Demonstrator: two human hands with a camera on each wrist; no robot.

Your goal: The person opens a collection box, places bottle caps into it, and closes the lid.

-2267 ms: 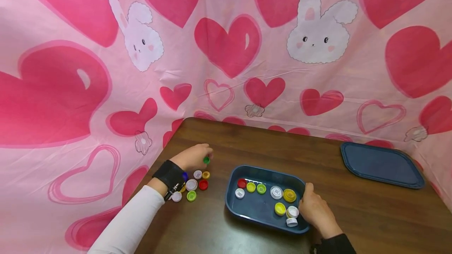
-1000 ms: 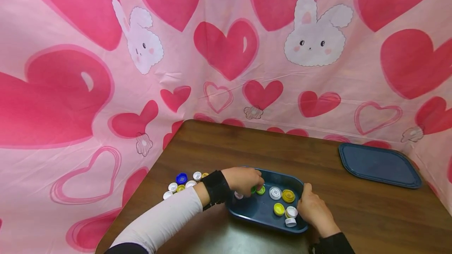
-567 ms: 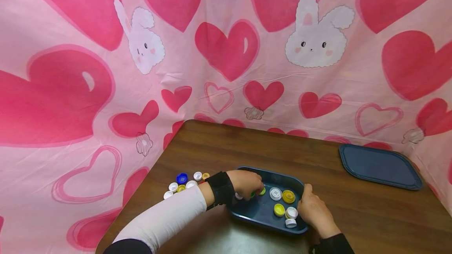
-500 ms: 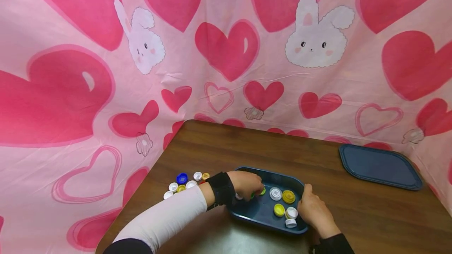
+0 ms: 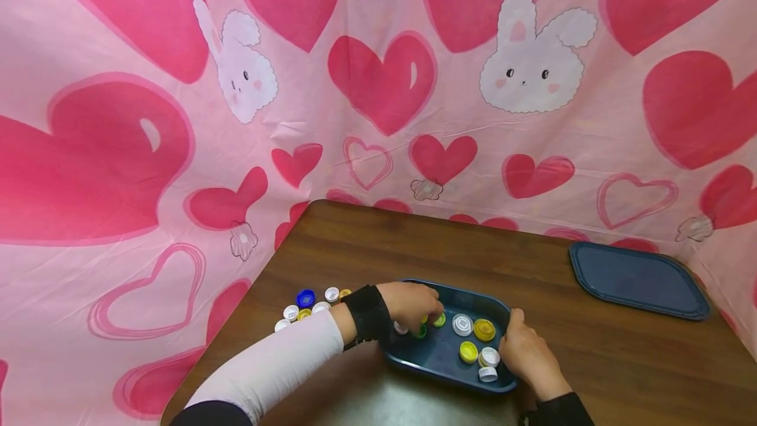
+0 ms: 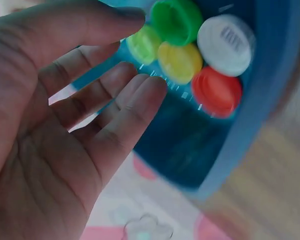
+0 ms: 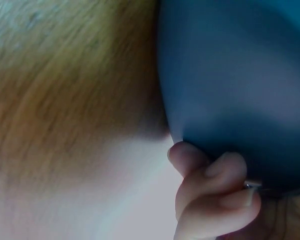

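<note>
My left hand (image 5: 411,304) hovers over the left part of a dark blue tray (image 5: 434,352), fingers loosely bent with nothing between them. Just beyond its fingertips in the left wrist view lie a green bottle cap (image 6: 177,22), a light green cap (image 6: 143,45), a yellow cap (image 6: 181,62), a white cap (image 6: 226,45) and a red cap (image 6: 217,92). My right hand (image 5: 529,354) grips the tray's right end, its fingers curled at the wall in the right wrist view. Near it, inside the tray, sit a large yellow cap (image 5: 484,330) and several more.
Several loose caps, among them a blue cap (image 5: 305,298) and a white cap (image 5: 332,294), lie on the brown table (image 5: 378,242) left of the tray, partly behind my left forearm. A flat dark blue lid (image 5: 639,279) lies at the far right. Pink printed cloth surrounds the table.
My left hand has moved right from the loose caps to the tray, carrying the green cap, and has let go of it inside. My right hand has kept its grip on the tray.
</note>
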